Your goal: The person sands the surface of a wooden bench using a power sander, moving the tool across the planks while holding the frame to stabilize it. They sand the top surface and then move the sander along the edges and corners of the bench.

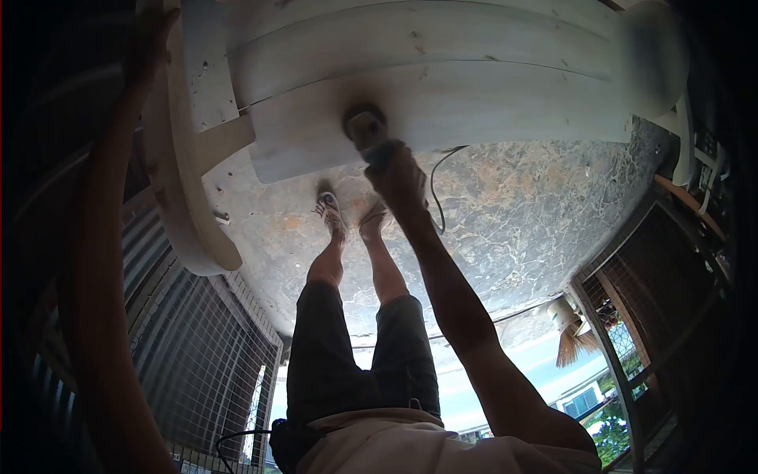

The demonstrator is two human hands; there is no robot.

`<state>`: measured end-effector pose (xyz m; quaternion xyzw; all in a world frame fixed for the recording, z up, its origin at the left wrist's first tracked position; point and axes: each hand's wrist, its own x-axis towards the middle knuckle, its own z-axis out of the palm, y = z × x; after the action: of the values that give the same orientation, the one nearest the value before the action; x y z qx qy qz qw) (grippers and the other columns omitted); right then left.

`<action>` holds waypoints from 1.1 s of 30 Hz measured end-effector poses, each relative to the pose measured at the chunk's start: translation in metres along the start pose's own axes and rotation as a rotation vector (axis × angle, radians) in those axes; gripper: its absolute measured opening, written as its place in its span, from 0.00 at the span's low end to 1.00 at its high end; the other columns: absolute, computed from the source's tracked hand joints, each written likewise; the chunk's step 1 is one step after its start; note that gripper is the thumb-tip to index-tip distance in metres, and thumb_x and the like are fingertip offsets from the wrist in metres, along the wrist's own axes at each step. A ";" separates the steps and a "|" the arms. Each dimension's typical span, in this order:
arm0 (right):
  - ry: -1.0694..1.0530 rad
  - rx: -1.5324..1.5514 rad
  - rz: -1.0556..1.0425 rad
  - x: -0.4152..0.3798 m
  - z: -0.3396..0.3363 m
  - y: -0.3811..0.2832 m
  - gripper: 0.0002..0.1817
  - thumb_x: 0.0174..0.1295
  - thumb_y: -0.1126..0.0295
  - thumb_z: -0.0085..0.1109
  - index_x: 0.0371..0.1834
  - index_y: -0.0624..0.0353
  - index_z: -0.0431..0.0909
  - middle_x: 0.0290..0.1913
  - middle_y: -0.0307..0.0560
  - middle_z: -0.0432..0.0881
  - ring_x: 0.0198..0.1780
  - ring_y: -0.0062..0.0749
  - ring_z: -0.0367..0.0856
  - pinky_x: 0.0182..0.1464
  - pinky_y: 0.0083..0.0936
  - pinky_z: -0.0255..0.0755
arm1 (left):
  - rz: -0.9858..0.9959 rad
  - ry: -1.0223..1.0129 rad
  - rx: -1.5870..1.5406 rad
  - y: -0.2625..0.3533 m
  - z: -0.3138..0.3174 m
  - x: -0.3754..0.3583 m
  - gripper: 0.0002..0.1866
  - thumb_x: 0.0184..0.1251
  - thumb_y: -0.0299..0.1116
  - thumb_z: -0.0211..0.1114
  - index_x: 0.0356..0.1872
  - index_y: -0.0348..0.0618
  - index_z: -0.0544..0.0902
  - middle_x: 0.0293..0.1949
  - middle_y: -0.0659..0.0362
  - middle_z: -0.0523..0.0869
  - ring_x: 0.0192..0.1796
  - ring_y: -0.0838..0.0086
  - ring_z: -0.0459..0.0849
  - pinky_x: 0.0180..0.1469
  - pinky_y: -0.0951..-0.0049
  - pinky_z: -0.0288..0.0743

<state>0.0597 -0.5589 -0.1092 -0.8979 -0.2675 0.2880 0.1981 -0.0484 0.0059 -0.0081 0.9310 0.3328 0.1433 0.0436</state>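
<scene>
My right hand point(399, 183) is closed around the body of an angle grinder point(369, 136), slightly blurred. Its round dark head lies against the front board of a pale wooden bench point(489, 103). A dark power cord point(442, 201) hangs in a curve beside that hand. At the upper left, my left hand point(151, 43) lies in deep shadow against the bench's curved wooden armrest point(178, 174). Its fingers are too dark to make out.
My feet in flip-flops point(332, 212) stand on a worn, mottled concrete floor point(513, 213) close to the bench. Wire mesh panels point(197, 347) line the left side. A straw broom point(575, 347) and a mesh gate point(632, 316) are at the right.
</scene>
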 end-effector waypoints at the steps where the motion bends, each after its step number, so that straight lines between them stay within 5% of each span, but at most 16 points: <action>1: -0.026 -0.003 -0.102 -0.004 0.016 -0.024 0.36 0.57 0.58 0.83 0.64 0.58 0.74 0.50 0.56 0.84 0.52 0.57 0.91 0.53 0.54 0.88 | 0.003 -0.005 0.007 -0.002 0.002 -0.002 0.33 0.81 0.50 0.70 0.72 0.32 0.78 0.63 0.33 0.85 0.53 0.42 0.92 0.48 0.47 0.92; 3: -0.034 -0.133 -0.354 -0.011 0.052 -0.057 0.37 0.54 0.56 0.86 0.62 0.60 0.75 0.49 0.54 0.84 0.49 0.50 0.90 0.52 0.49 0.88 | 0.007 -0.002 0.009 -0.007 0.007 -0.004 0.31 0.81 0.49 0.70 0.72 0.34 0.79 0.63 0.34 0.85 0.54 0.42 0.92 0.49 0.47 0.91; 6: -0.081 -0.110 -0.483 -0.010 0.057 -0.081 0.41 0.49 0.59 0.92 0.60 0.62 0.75 0.48 0.56 0.84 0.48 0.54 0.91 0.49 0.48 0.89 | 0.019 -0.008 0.021 -0.012 0.012 -0.005 0.30 0.81 0.48 0.69 0.72 0.37 0.80 0.63 0.35 0.85 0.55 0.44 0.92 0.51 0.48 0.90; 17: -0.009 -0.047 -0.072 0.006 -0.059 0.035 0.39 0.51 0.60 0.88 0.65 0.54 0.76 0.52 0.59 0.89 0.53 0.65 0.91 0.55 0.58 0.86 | 0.098 -0.044 0.104 -0.032 0.025 -0.006 0.24 0.83 0.44 0.67 0.72 0.46 0.84 0.64 0.40 0.87 0.58 0.48 0.91 0.59 0.51 0.86; 23: 0.009 -0.110 0.145 0.018 -0.099 0.076 0.39 0.56 0.52 0.80 0.68 0.55 0.75 0.56 0.63 0.89 0.56 0.66 0.91 0.58 0.60 0.85 | 0.148 -0.058 0.149 -0.039 0.030 -0.003 0.21 0.84 0.41 0.66 0.72 0.51 0.86 0.64 0.43 0.88 0.60 0.50 0.90 0.63 0.52 0.84; 28: 0.180 -0.080 0.263 0.025 -0.131 0.123 0.37 0.57 0.49 0.79 0.65 0.58 0.77 0.53 0.65 0.92 0.53 0.68 0.92 0.56 0.60 0.85 | 0.264 -0.035 0.191 -0.048 0.036 0.000 0.20 0.83 0.34 0.66 0.72 0.57 0.87 0.65 0.43 0.88 0.64 0.46 0.89 0.67 0.51 0.84; 33: 0.463 0.069 0.503 0.042 -0.136 0.146 0.37 0.57 0.51 0.80 0.61 0.67 0.80 0.49 0.66 0.93 0.52 0.67 0.93 0.57 0.59 0.84 | 0.119 -0.113 0.000 -0.035 0.029 -0.001 0.27 0.78 0.26 0.68 0.74 0.64 0.85 0.67 0.44 0.86 0.66 0.45 0.88 0.66 0.50 0.85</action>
<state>0.2270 -0.6753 -0.0976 -0.9701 0.0242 0.1251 0.2068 -0.0618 0.0332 -0.0425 0.9557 0.2739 0.0928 0.0537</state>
